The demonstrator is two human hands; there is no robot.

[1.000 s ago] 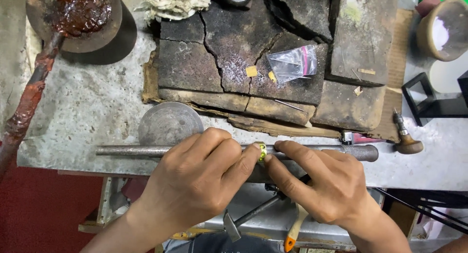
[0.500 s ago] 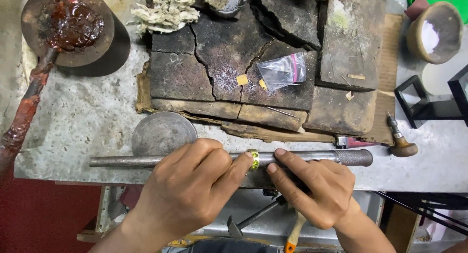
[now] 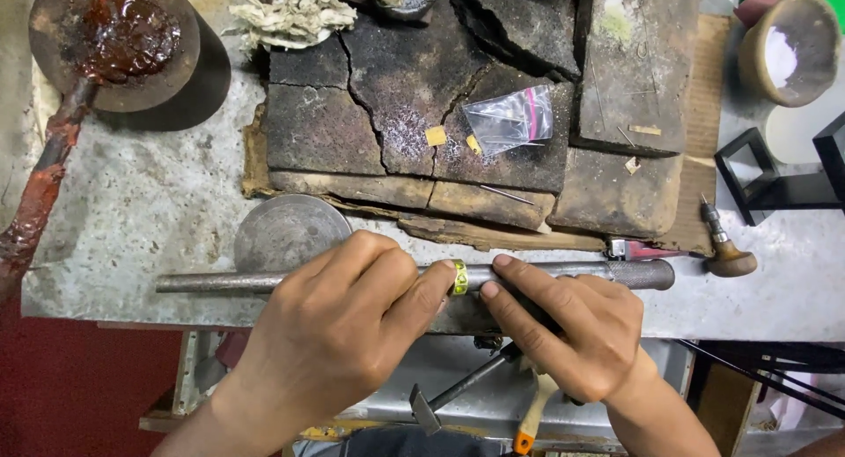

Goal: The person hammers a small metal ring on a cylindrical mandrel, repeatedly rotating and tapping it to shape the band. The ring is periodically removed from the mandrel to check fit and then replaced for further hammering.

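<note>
Little is changed since earlier: both hands stay put | gold ring [image 3: 459, 277] sits on tapered steel mandrel [image 3: 563, 273], pinched by closed left hand [image 3: 339, 334] | right hand [image 3: 572, 329] is clamped around mandrel | step: ring being seated; firmer push is judged needed.

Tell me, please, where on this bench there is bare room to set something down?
Bare bench lies between the red-coated ladle, the cracked blocks and the metal disc. Another patch sits right of the mandrel, below the wooden-handled tool. The blocks and front edge are crowded.

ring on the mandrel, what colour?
Yellow-gold. The ring sits on the grey steel mandrel, between the left hand and right hand; head view.
</note>
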